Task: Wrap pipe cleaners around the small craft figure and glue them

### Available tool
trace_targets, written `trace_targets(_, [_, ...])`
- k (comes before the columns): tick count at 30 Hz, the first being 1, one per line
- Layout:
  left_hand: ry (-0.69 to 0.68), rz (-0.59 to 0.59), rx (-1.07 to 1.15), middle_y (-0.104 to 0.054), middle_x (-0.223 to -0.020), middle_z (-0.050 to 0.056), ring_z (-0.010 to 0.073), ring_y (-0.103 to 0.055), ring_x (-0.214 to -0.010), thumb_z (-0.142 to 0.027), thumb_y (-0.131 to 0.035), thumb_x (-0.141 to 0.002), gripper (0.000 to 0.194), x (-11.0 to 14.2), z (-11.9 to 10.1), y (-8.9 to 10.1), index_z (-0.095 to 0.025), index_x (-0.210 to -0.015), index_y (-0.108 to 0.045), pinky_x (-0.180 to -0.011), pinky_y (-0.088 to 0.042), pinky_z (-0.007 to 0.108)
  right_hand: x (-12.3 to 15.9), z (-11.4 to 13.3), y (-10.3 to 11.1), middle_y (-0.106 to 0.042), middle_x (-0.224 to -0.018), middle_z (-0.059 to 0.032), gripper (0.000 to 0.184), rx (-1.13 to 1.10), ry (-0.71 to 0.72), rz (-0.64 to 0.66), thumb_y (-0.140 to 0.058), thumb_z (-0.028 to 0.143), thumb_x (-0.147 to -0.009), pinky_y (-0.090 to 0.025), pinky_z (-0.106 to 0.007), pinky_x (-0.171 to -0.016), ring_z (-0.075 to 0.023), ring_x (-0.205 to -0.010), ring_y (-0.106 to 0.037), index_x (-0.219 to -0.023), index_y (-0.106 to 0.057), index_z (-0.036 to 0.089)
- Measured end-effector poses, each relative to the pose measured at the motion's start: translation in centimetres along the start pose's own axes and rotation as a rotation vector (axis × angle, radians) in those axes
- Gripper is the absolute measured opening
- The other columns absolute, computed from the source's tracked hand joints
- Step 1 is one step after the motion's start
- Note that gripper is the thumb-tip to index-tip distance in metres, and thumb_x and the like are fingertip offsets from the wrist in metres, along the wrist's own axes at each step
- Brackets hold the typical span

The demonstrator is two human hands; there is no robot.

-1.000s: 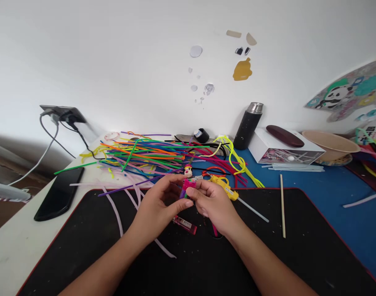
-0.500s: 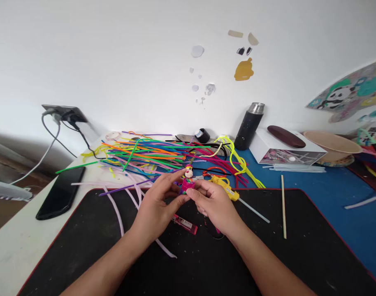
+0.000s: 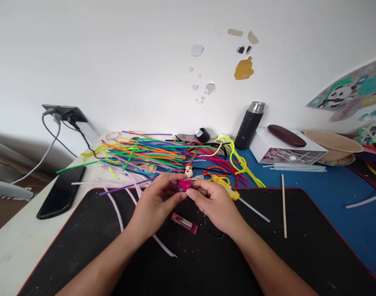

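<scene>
My left hand [image 3: 154, 203] and my right hand [image 3: 213, 203] meet over the black mat [image 3: 83, 242], both pinching a small pipe-cleaner figure [image 3: 186, 181] with a pink fuzzy body and a tiny doll head on top. The figure stands upright between my fingertips. A pink lighter [image 3: 184, 223] lies on the mat just below my hands. Behind the figure spreads a heap of coloured pipe cleaners [image 3: 145, 156]. A yellow glue gun [image 3: 225, 186] with orange-handled scissors [image 3: 213, 172] beside it rests just right of my right hand.
A black phone [image 3: 61, 192] lies at the left on the white table. Pale pink pipe cleaners [image 3: 117, 207] trail over the mat. A wooden stick [image 3: 283, 205], black flask [image 3: 248, 125], white box [image 3: 286, 150], paper bowl [image 3: 331, 144] and wall socket with cables [image 3: 63, 115] surround the mat.
My hands have shifted the figure slightly upward and away from me; the pink strand that hung below my right hand is no longer seen.
</scene>
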State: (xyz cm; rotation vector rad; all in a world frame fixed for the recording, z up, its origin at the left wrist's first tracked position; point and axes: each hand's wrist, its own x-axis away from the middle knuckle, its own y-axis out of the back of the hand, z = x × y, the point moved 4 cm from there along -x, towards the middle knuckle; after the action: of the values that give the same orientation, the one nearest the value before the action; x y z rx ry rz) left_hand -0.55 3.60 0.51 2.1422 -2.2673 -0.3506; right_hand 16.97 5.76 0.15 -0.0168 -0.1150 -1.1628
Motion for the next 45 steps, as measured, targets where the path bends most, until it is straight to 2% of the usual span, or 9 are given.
trace_targets(4, [0.023, -0.016, -0.007, -0.072, -0.112, 0.003, 0.0179, -0.068, -0.09, -0.029, -0.08, -0.089, 0.033, -0.2, -0.2, 0.2, -0.029, -0.122, -0.077, -0.084, -0.057, 0.033, 0.1, -0.2, 0.3, -0.053, -0.063, 0.0041, 0.026, 0.132, 0.03, -0.046, -0.069, 0.045, -0.095, -0.031, -0.027, -0.051, -0.013, -0.055, -0.044, -0.093, -0.075, 0.02])
trace_targets(7, [0.051, -0.028, 0.016, -0.072, -0.115, 0.004, 0.0176, -0.067, -0.089, -0.029, -0.082, -0.086, 0.034, -0.3, -0.2, 0.3, -0.029, -0.12, -0.077, -0.083, -0.057, 0.033, 0.1, -0.2, 0.4, -0.055, -0.064, 0.0028, 0.027, 0.212, 0.062, -0.073, -0.067, 0.045, -0.096, -0.032, -0.028, -0.053, -0.0137, -0.058, -0.045, -0.084, -0.072, 0.02])
trace_targets(15, [0.117, -0.007, 0.094, -0.072, -0.095, 0.001, 0.016, -0.063, -0.081, -0.028, -0.084, -0.083, 0.037, -0.5, 0.3, 0.3, -0.026, -0.119, -0.077, -0.074, -0.055, 0.029, 0.3, -0.1, 0.5, -0.06, -0.067, 0.0015, 0.029, 0.304, 0.107, -0.133, -0.064, 0.044, -0.098, -0.036, -0.029, -0.057, -0.0156, -0.061, -0.049, -0.083, -0.073, 0.021])
trace_targets(19, [0.17, 0.001, 0.184, -0.073, -0.085, -0.001, 0.0153, -0.064, -0.076, -0.029, -0.087, -0.082, 0.037, -0.6, 0.4, 0.2, -0.024, -0.117, -0.077, -0.073, -0.056, 0.028, 0.3, 0.0, 0.3, -0.064, -0.069, 0.001, 0.027, 0.289, 0.12, -0.114, -0.064, 0.043, -0.098, -0.038, -0.028, -0.058, -0.0157, -0.062, -0.052, -0.085, -0.074, 0.021])
trace_targets(24, [0.219, 0.001, 0.324, -0.077, -0.098, 0.003, 0.0166, -0.068, -0.08, -0.031, -0.094, -0.076, 0.041, -0.7, 0.6, 0.1, -0.022, -0.113, -0.079, -0.072, -0.059, 0.03, 0.3, 0.1, 0.3, -0.065, -0.07, 0.0004, 0.027, 0.278, 0.119, -0.117, -0.064, 0.042, -0.097, -0.04, -0.028, -0.059, -0.0158, -0.062, -0.054, -0.085, -0.074, 0.021])
trace_targets(27, [0.239, 0.002, 0.391, -0.077, -0.098, 0.004, 0.0171, -0.069, -0.081, -0.031, -0.096, -0.074, 0.041, -0.7, 0.8, 0.0, -0.022, -0.111, -0.081, -0.069, -0.059, 0.028, 0.3, 0.1, 0.3, -0.066, -0.071, 0.0001, 0.027, 0.269, 0.121, -0.12, -0.063, 0.043, -0.097, -0.04, -0.028, -0.059, -0.0157, -0.062, -0.054, -0.086, -0.074, 0.02])
trace_targets(40, [0.23, 0.027, 0.477, -0.075, -0.095, 0.004, 0.015, -0.067, -0.076, -0.027, -0.096, -0.076, 0.035, -0.7, 0.5, -0.2, -0.021, -0.108, -0.083, -0.065, -0.058, 0.026, 0.4, 0.3, 0.3, -0.068, -0.072, -0.0013, 0.025, 0.239, 0.118, -0.128, -0.065, 0.041, -0.098, -0.039, -0.029, -0.058, -0.0169, -0.064, -0.056, -0.085, -0.073, 0.022])
trace_targets(45, [0.231, 0.035, 0.537, -0.074, -0.094, 0.005, 0.0146, -0.065, -0.074, -0.028, -0.097, -0.075, 0.033, -0.6, 0.1, -0.4, -0.021, -0.105, -0.085, -0.063, -0.056, 0.025, 0.3, 0.3, 0.1, -0.063, -0.07, 0.0009, 0.025, 0.146, 0.088, -0.097, -0.067, 0.042, -0.097, -0.037, -0.027, -0.056, -0.0147, -0.061, -0.053, -0.084, -0.07, 0.021])
